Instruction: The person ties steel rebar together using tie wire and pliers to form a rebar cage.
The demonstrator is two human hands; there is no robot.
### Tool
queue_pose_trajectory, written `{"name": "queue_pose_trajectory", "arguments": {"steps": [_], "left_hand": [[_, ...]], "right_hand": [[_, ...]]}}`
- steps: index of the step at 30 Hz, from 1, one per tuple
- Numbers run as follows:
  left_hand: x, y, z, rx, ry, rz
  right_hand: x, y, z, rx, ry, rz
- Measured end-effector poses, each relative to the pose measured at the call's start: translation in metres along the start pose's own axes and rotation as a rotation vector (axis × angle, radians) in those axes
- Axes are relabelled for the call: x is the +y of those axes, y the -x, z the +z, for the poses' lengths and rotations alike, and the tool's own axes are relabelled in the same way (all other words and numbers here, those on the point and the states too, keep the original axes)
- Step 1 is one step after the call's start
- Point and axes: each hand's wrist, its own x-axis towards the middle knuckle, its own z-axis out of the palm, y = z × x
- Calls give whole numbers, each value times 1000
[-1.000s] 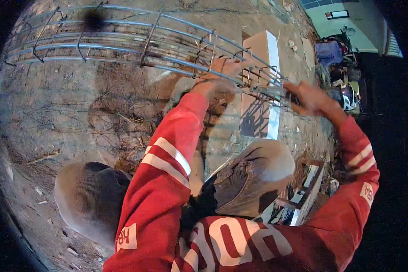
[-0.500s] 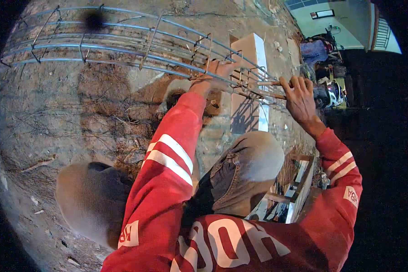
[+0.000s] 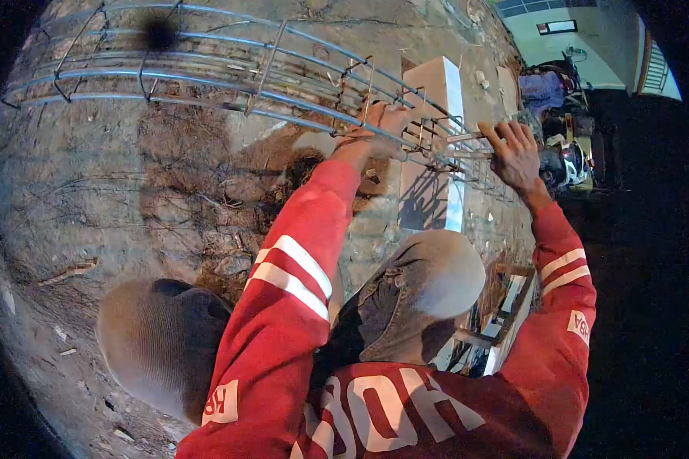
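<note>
The left hand (image 3: 379,126) has its fingers clenched on a bar of the cage (image 3: 207,73). The right hand (image 3: 517,149) has its fingers grasping a tool (image 3: 463,139) at the cage's end.

Small tool (image 3: 464,144) in right hand (image 3: 517,153), indistinct

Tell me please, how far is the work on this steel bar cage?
Done, it seems: several stirrups already ring the cage along its length. In hand: the left hand grips the cage near its close end, and the right hand holds a thin tool against it. Left: the ties at this end, too blurred to judge.
</note>
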Motion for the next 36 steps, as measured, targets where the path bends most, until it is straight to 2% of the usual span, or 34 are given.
{"name": "queue_pose_trajectory", "arguments": {"steps": [2, 4, 5, 6, 7, 9, 10, 12, 13, 15, 16, 18, 19, 20, 22, 23, 24, 26, 27, 28, 29, 30, 32, 36], "left_hand": [[-3, -3, 0, 15, 7, 23], [-5, -2, 4, 23, 16, 51], [-6, -1, 6, 62, -23, 71], [-7, -1, 6, 105, -62, 91], [-3, 0, -2, 34, -4, 68], [-4, -3, 1, 32, -3, 36], [-5, -3, 2, 27, 0, 6], [-3, -2, -5, -8, -42, 9], [-3, -3, -5, -50, -76, 17], [-5, 0, -2, -32, -45, 29], [-9, -1, 0, -8, -19, 40], [-21, -2, 15, 56, -39, 75], [-23, -5, 18, 125, -71, 107], [-18, -4, 11, 134, -68, 115], [-8, -1, 0, -11, -61, 43], [-12, -3, 4, -16, -55, 26], [-18, -5, 13, -15, -47, 33], [-24, -4, 25, 194, -37, 95], [-27, -7, 29, 197, -33, 100], [-17, -3, 13, 109, 38, 96], [-12, -2, 4, 18, 109, 91], [-11, -1, 5, 16, 110, 92], [-14, -1, 14, 97, 92, 90], [-13, 1, 18, 89, 104, 39]], "right_hand": [[17, -13, 9, -23, -39, -27], [27, -24, 8, -231, -106, -81], [29, -22, 11, -144, -78, -129], [30, -18, 8, -145, -76, -128], [30, -14, 2, -212, -97, -113], [24, -8, -14, -385, -182, -85], [14, -9, -31, -379, -183, -87], [-8, -18, -64, -824, -271, 103], [-10, -13, -63, -824, -269, 103], [-13, -1, -61, -556, -615, -20], [-12, -10, -65, -559, -609, -16], [-7, -36, -73, -1257, -1275, 441], [-4, -34, -66, -1312, -1302, 558], [-4, -27, -58, -1307, -1292, 565], [-6, -13, -52, -912, -885, 341], [-21, -15, -68, -832, -292, 249], [-30, -13, -75, -839, -285, 254], [-43, -8, -86, -389, 17, 184], [-43, -1, -89, -404, 73, 155], [-44, 0, -89, -400, 79, 154], [-46, 1, -88, -318, 116, 167], [-48, 3, -88, -240, 149, 180], [-46, 5, -83, -275, 157, 199], [-20, 24, -43, -404, 62, 212]]}}
